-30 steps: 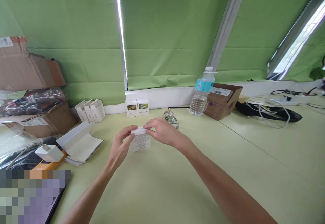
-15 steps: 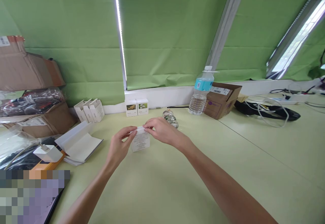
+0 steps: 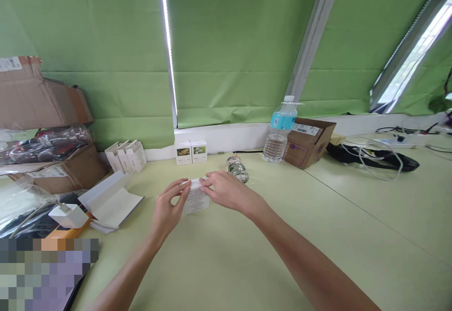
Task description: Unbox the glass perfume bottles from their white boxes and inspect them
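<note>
A small white printed box (image 3: 197, 201) stands on the pale green table in front of me, its top partly covered by my fingers. My left hand (image 3: 172, 203) pinches its upper left edge between thumb and fingers. On the upper right edge, the thumb and fingers of my right hand (image 3: 226, 189) close on the same box. Just behind my right hand lie small clear glass bottles (image 3: 237, 167) with gold-coloured tops. Two white boxes with flower pictures (image 3: 191, 152) stand side by side against the wall, beyond my hands.
Upright white cartons (image 3: 126, 155) and an open notebook (image 3: 116, 203) are on the left, near stacked cardboard boxes (image 3: 60, 101) and a white charger (image 3: 68, 215). At the back right stand a water bottle (image 3: 280, 134) and a brown carton (image 3: 307, 144), beside a black item with white cable (image 3: 374, 156).
Both hands keep hold of the box. My fingers have shifted slightly, and more of its top flap shows between them. The whole view has moved down a little.
</note>
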{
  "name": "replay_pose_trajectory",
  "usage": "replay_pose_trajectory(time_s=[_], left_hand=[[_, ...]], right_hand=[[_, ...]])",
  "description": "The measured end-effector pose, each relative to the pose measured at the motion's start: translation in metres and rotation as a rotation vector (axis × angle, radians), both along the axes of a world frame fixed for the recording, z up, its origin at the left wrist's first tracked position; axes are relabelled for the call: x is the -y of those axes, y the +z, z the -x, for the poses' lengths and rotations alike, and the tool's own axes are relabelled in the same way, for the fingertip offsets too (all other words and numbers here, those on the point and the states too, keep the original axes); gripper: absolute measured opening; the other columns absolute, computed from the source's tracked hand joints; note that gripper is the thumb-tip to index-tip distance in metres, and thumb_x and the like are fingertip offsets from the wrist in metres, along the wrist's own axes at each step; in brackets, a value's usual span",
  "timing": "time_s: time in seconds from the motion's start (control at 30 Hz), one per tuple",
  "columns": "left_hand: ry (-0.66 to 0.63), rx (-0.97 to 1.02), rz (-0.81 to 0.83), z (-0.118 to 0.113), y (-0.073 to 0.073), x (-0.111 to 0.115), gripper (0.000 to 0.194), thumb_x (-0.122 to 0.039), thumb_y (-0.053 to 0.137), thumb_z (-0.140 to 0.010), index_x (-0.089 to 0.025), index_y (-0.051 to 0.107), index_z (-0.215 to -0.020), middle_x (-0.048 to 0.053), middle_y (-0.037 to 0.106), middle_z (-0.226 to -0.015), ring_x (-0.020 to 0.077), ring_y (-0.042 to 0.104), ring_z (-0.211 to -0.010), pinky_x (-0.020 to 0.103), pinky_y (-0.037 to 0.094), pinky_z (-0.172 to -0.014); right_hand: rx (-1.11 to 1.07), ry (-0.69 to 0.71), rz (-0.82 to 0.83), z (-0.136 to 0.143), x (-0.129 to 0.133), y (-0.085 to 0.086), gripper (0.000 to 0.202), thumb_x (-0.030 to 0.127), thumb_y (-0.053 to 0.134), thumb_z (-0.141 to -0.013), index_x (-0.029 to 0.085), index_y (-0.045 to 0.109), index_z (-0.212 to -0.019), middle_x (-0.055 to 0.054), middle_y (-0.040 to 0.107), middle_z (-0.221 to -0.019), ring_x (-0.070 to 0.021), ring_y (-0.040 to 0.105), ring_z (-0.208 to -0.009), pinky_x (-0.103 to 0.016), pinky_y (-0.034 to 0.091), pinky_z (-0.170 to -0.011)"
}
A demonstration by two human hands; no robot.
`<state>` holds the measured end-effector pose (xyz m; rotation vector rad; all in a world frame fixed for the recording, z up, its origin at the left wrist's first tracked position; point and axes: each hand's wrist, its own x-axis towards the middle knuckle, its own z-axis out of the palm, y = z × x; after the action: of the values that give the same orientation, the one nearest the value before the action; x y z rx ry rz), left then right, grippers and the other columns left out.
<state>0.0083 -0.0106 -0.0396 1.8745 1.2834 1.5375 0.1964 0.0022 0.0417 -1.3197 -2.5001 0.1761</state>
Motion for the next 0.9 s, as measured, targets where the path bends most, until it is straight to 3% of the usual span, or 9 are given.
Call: replay_pose_trajectory(time_s=[0.17,0.33,0.47,0.6,0.73,0.8,0.9], left_hand=[[-0.008,0.035,0.035,-0.005,0.002,0.003,0.027,-0.04,0.051,-0.092,-0.024,0.069,-0.103,0.005,0.067,-0.11,0.0202,0.061,-0.1,0.029,0.049,-0.083],[0.042,0.118,0.166,-0.002,-0.007,0.002,0.034,-0.047,0.045,-0.092,-0.022,0.063,-0.106,0.004,0.069,-0.093,0.0199,0.064,-0.083,0.029,0.048,-0.072],[-0.015,0.116,0.197,0.003,-0.011,0.002,0.04,-0.049,0.042,-0.093,-0.018,0.066,-0.084,0.002,0.066,-0.075,0.0197,0.062,-0.073,0.029,0.048,-0.071],[-0.043,-0.013,0.132,0.003,-0.01,0.008,0.038,-0.046,0.049,-0.09,-0.019,0.066,-0.07,0.002,0.064,-0.064,0.0188,0.06,-0.066,0.027,0.046,-0.064],[-0.148,-0.258,0.007,-0.002,-0.005,0.015,0.027,-0.038,0.049,-0.09,-0.022,0.071,-0.085,0.005,0.07,-0.075,0.0186,0.062,-0.067,0.028,0.048,-0.065],[-0.157,-0.416,-0.107,-0.005,0.005,0.018,0.024,-0.033,0.049,-0.091,-0.023,0.07,-0.086,0.005,0.071,-0.077,0.0185,0.063,-0.066,0.029,0.048,-0.064],[-0.15,-0.62,-0.288,-0.008,0.031,0.031,0.02,-0.027,0.051,-0.089,-0.026,0.071,-0.086,0.005,0.072,-0.078,0.0208,0.065,-0.067,0.032,0.049,-0.062]], right_hand=[[0.038,-0.066,-0.051,0.003,0.003,-0.003,0.043,0.039,0.039,-0.095,0.02,0.069,-0.071,-0.006,0.063,-0.064,-0.0156,0.052,-0.055,-0.027,0.023,-0.05],[0.012,-0.073,-0.044,0.005,0.0,-0.007,0.055,0.045,0.029,-0.098,0.019,0.068,-0.069,-0.004,0.06,-0.061,-0.0133,0.047,-0.051,-0.027,0.021,-0.05],[-0.04,-0.08,-0.007,0.004,-0.002,-0.008,0.057,0.049,0.029,-0.097,0.02,0.067,-0.066,-0.001,0.056,-0.057,-0.0121,0.045,-0.051,-0.025,0.022,-0.05],[-0.075,-0.087,0.059,0.005,0.001,-0.004,0.056,0.054,0.033,-0.095,0.02,0.065,-0.063,-0.002,0.059,-0.06,-0.012,0.047,-0.051,-0.025,0.025,-0.051],[-0.05,-0.097,0.085,0.006,0.007,0.0,0.043,0.056,0.045,-0.089,0.022,0.066,-0.071,-0.003,0.064,-0.066,-0.0156,0.053,-0.057,-0.025,0.026,-0.052],[-0.009,-0.098,0.059,0.006,0.008,0.001,0.031,0.049,0.05,-0.087,0.023,0.066,-0.08,-0.003,0.063,-0.065,-0.0174,0.055,-0.06,-0.025,0.025,-0.052],[0.008,-0.037,0.069,0.003,0.006,0.002,0.021,0.038,0.05,-0.088,0.024,0.065,-0.093,-0.003,0.065,-0.071,-0.0183,0.056,-0.064,-0.025,0.026,-0.053]])
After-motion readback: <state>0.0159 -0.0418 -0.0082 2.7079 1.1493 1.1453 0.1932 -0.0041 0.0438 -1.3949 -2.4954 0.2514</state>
